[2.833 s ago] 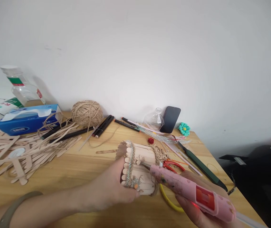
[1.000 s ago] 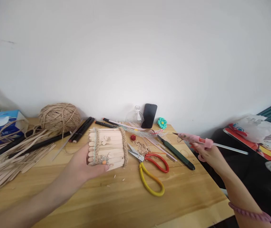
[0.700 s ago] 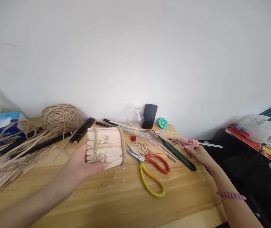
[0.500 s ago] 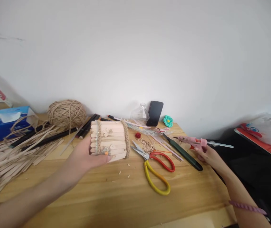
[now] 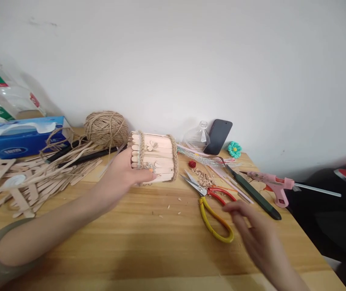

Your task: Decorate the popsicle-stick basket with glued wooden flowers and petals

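Observation:
My left hand (image 5: 121, 171) is closed around a craft-stick holder (image 5: 162, 155), tilted on its side above the table. Braided twine runs round both ends of it, and small flower shapes decorate the sticks, one partly under my thumb. My right hand (image 5: 256, 230), blurred by motion, is over the table by the red handle of the scissors (image 5: 203, 191); whether it touches them I cannot tell. These scissors lie with blades apart and have one yellow handle. A pink glue gun (image 5: 277, 184) with a long glue stick in it rests at the table's right edge.
Behind are a twine ball (image 5: 106, 128), a blue tissue box (image 5: 27, 137), a clear bottle (image 5: 16, 97), a phone (image 5: 220, 136) and a green flower (image 5: 234, 149). Loose craft sticks (image 5: 30, 194) cover the left. A dark green pen-like tool (image 5: 254, 194) lies right, near wood scraps (image 5: 203, 178).
My right hand has let go of the glue gun and moved left and nearer, beside the scissors. My left hand still holds the craft-stick holder. The view has shifted.

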### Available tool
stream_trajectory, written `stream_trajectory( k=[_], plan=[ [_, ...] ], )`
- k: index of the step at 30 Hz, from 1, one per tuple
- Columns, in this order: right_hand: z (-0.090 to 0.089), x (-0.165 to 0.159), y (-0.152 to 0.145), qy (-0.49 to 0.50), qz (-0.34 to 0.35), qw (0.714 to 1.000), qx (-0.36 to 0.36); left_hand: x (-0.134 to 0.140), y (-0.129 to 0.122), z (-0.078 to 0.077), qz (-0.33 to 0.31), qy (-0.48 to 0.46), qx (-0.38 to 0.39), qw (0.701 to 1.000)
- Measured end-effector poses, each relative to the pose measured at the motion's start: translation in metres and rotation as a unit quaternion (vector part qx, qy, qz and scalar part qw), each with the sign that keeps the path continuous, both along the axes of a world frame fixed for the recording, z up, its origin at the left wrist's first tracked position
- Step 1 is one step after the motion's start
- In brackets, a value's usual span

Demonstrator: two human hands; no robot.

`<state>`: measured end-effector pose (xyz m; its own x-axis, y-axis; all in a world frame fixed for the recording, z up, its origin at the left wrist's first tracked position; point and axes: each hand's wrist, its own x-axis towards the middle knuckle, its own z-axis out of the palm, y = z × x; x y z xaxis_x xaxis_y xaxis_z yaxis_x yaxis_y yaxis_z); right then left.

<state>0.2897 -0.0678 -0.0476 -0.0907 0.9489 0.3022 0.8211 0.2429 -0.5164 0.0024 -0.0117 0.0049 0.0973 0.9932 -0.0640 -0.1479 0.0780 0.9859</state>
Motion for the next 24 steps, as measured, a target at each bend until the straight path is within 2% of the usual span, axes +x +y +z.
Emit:
stream_trajectory(
  k=[3, 6, 10, 17, 24],
  plan=[
    [0.0, -0.053, 0.005, -0.028, 0.175, 0.984, -0.028, -0.001, 0.002, -0.001, -0.001, -0.004, 0.011, 1.0],
    [0.0, -0.078, 0.014, -0.063, 0.237, 0.967, -0.077, -0.002, 0.004, -0.001, -0.003, -0.004, 0.02, 1.0],
    [-0.003, -0.087, 0.027, -0.078, 0.254, 0.958, -0.108, -0.003, 0.004, -0.001, -0.002, 0.015, 0.026, 1.0],
    [-0.011, -0.093, 0.042, -0.079, 0.237, 0.96, -0.125, -0.003, 0.006, -0.003, -0.001, 0.027, 0.024, 0.999],
    [-0.018, -0.09, 0.04, -0.074, 0.243, 0.964, -0.08, 0.0, 0.006, -0.008, -0.012, -0.017, 0.028, 0.999]
  ],
)
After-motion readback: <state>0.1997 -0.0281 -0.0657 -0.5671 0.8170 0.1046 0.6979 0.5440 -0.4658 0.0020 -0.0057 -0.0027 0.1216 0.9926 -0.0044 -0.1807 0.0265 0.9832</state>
